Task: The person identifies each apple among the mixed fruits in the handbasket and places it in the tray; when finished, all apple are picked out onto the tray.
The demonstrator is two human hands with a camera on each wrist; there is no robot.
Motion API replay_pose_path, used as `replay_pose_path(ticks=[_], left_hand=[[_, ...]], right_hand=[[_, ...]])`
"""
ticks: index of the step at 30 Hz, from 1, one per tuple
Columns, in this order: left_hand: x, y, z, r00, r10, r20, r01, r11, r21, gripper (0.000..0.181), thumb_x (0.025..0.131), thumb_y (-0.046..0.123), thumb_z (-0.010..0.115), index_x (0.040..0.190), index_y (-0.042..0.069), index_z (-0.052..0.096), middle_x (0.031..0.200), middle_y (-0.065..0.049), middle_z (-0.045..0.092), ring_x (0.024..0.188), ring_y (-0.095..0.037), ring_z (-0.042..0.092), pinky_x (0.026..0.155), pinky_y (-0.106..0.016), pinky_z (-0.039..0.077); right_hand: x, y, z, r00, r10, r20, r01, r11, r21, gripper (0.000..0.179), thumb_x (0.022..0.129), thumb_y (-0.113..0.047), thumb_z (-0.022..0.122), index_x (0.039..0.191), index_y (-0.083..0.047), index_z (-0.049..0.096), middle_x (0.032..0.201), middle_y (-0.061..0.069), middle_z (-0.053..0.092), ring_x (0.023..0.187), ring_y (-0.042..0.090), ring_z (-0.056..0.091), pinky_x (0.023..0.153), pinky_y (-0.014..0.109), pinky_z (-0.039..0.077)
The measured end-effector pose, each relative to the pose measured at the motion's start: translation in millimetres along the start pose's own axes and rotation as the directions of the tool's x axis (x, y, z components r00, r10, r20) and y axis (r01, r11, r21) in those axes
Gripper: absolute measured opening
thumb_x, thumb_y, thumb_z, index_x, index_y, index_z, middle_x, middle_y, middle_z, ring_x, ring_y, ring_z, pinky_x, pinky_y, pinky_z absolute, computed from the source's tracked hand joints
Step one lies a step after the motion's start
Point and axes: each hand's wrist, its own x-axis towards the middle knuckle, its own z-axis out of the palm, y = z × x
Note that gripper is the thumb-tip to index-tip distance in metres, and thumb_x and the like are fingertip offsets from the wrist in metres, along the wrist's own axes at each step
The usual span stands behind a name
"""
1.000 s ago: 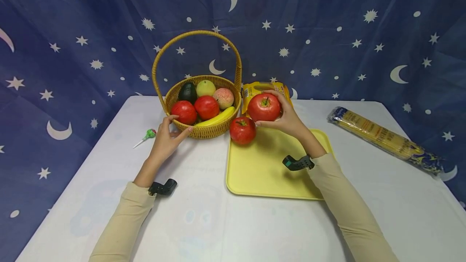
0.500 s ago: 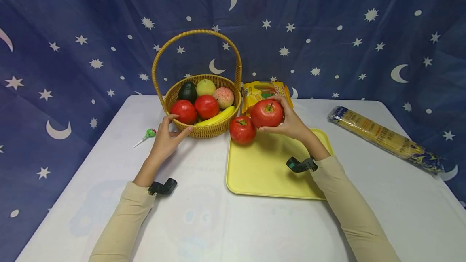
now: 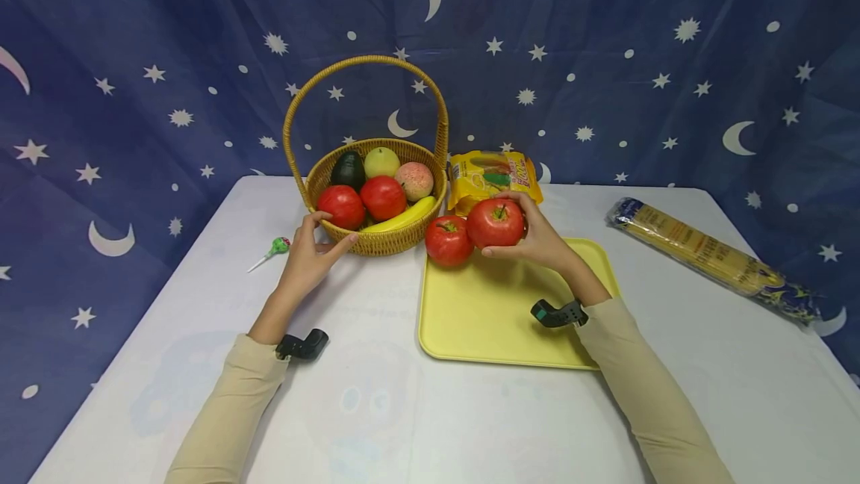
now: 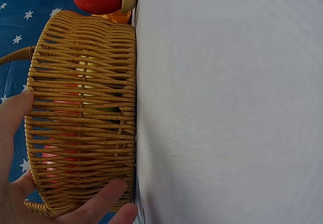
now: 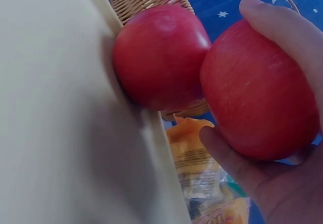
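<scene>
My right hand grips a large red apple from its right side, thumb in front and fingers behind. The held apple is over the upper left of a yellow tray. Against its left side is another red apple, sitting at the tray's corner; in the right wrist view the apples appear to touch. My left hand holds the front left rim of a wicker basket, some fingers lying along its outer wall. The basket contains an avocado, two red fruits, a green fruit, a peach and a banana.
Behind the tray lies a yellow snack packet. A long packet of noodles lies at the right of the table. Left of the basket there is a green lollipop. The tall basket handle arches above the fruit.
My right hand has lowered the red apple toward the tray and slightly right, uncovering more of the yellow packet. My left hand stays at the basket rim.
</scene>
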Motion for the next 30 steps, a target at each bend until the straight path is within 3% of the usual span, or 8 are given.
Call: replay_pose_path(ticks=[20,23,30], left_hand=[[0.9,1.1,-0.8,1.0,0.018,-0.01,-0.018,1.0,-0.005,0.072,0.09,0.042,0.069,0.14,0.007,0.032,0.145,-0.027,0.032,0.107,-0.042,0.06,0.093,-0.052,0.05],[0.4,0.8,-0.6,1.0,0.018,-0.007,-0.018,1.0,-0.006,0.072,0.09,0.042,0.069,0.141,0.007,0.032,0.145,-0.027,0.032,0.107,-0.042,0.059,0.093,-0.052,0.05],[-0.7,0.3,0.7,1.0,0.019,-0.006,-0.019,1.0,-0.011,0.072,0.09,0.043,0.069,0.141,0.007,0.033,0.143,-0.026,0.033,0.106,-0.041,0.06,0.093,-0.051,0.05]], right_hand=[[-4.6,7.6,-8.0,1.0,0.027,0.002,-0.027,1.0,-0.002,0.082,0.074,-0.004,0.083,0.139,-0.005,0.033,0.139,0.015,0.043,0.124,0.031,0.048,0.099,0.048,0.048],[-6.7,0.0,-8.0,0.999,0.051,0.009,-0.051,0.999,-0.002,0.082,0.075,-0.001,0.081,0.14,-0.002,0.032,0.14,0.018,0.041,0.125,0.034,0.046,0.1,0.051,0.046],[-7.6,13.4,-10.3,0.998,0.065,0.007,-0.065,0.998,-0.006,0.084,0.073,-0.004,0.084,0.14,-0.005,0.033,0.139,0.017,0.042,0.126,0.034,0.046,0.1,0.054,0.045]])
